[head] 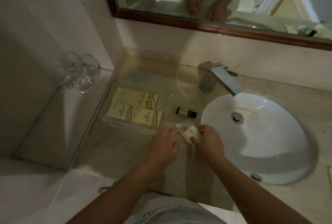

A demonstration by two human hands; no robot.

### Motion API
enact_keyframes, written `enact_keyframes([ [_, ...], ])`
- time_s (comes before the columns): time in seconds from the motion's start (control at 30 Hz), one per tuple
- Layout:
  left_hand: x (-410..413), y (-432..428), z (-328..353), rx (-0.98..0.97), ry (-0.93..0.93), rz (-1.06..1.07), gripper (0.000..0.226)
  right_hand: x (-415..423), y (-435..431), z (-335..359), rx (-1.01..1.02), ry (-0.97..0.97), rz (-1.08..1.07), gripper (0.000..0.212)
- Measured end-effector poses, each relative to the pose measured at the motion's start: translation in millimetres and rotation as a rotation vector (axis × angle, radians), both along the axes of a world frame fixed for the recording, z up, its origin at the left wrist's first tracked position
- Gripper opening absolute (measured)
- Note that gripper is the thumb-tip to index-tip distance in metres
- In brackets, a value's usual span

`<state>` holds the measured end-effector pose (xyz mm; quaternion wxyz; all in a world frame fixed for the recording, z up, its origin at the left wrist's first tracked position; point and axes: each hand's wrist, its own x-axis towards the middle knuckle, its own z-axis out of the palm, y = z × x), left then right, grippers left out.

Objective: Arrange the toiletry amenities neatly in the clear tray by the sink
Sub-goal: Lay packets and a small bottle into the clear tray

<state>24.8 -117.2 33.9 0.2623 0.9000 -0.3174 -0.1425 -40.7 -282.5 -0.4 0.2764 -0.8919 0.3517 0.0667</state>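
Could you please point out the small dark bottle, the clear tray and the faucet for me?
small dark bottle [186,112]: head view, its middle band.
clear tray [125,124]: head view, near wall.
faucet [225,80]: head view, spout top.

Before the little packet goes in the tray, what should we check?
1. Small packet gripped by left hand and right hand: ok.
2. Bare room in clear tray behind the cream packets: ok.
3. Cream packets lying flat together: ok.
4. Dark bottle in tray: not ok, it lies on the counter beside it.
5. Small packet sealed: cannot tell.
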Motion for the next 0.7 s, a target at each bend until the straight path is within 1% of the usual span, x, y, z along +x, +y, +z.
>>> enact_keyframes([
  [0.07,-4.4,1.1,1.0,0.016,0.017,0.010,0.031,4.4,0.6,-2.0,-0.053,0.038,0.052,0.047],
  [0.13,-8.0,1.3,1.2,0.030,0.092,0.040,0.034,5.8,1.8,-1.2,-0.048,0.059,0.075,0.037],
  [0.23,-11.1,-1.2,3.2,-0.030,0.313,0.197,0.043,2.8,3.8,1.1,0.090,0.090,0.168,0.015],
  [0.27,-11.6,-2.6,4.9,-0.070,0.405,0.273,0.051,1.1,4.7,3.0,0.149,0.102,0.216,0.012],
  [0.33,-11.1,-5.7,7.5,-0.137,0.561,0.402,0.068,-1.2,8.0,10.5,0.242,0.099,0.274,0.022],
  [0.37,-10.5,-6.5,7.6,-0.162,0.614,0.445,0.074,-1.2,9.5,15.3,0.283,0.079,0.265,0.025],
  [0.4,-9.6,-6.7,6.6,-0.192,0.656,0.475,0.074,-0.3,11.0,19.6,0.332,0.051,0.239,0.025],
  [0.5,-2.5,-4.9,2.5,-0.324,0.739,0.551,0.054,7.6,14.1,34.5,0.450,-0.008,0.248,0.023],
  [0.57,5.1,-2.0,4.4,-0.369,0.756,0.590,0.047,16.5,12.9,39.9,0.508,-0.021,0.239,0.021],
  [0.6,10.9,1.2,6.6,-0.388,0.736,0.604,0.046,22.3,10.4,41.4,0.495,-0.050,0.196,0.022],
  [0.63,18.0,5.3,9.3,-0.398,0.696,0.614,0.044,28.5,6.4,42.5,0.428,-0.100,0.137,0.023],
  [0.7,35.7,17.2,13.5,-0.376,0.611,0.613,0.038,42.7,-5.7,41.6,0.197,-0.191,0.041,0.026],
])
